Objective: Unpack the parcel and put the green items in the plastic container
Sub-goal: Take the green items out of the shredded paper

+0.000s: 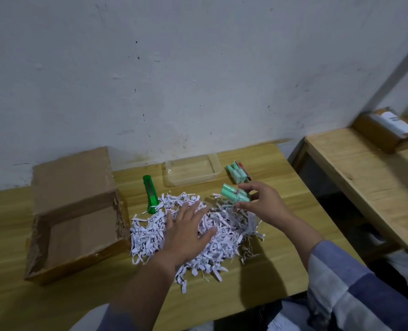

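An open cardboard box (78,225) is sitting at the left of a wooden table (282,271), its flap leaning back toward the wall (198,68). Just right of it, a green cutter (149,194) is lying on the table, its near end touching a heap of white shredded paper (198,237). The left hand (186,232) is resting flat on the heap, fingers spread. Farther back, near the wall, a clear plastic container (191,170) is standing with nothing in it. Right of the container, a pack of pale green tubes (236,172) is lying on the table beside a small dark item, too blurred to tell. The right hand (261,203) is pinching a second green bundle (234,195) between thumb and fingers, holding it above the far right edge of the heap, near the container but outside it. A striped sleeve (356,287) is covering the right forearm. At far right, a second wooden table (365,175) is carrying a taped parcel (387,129).
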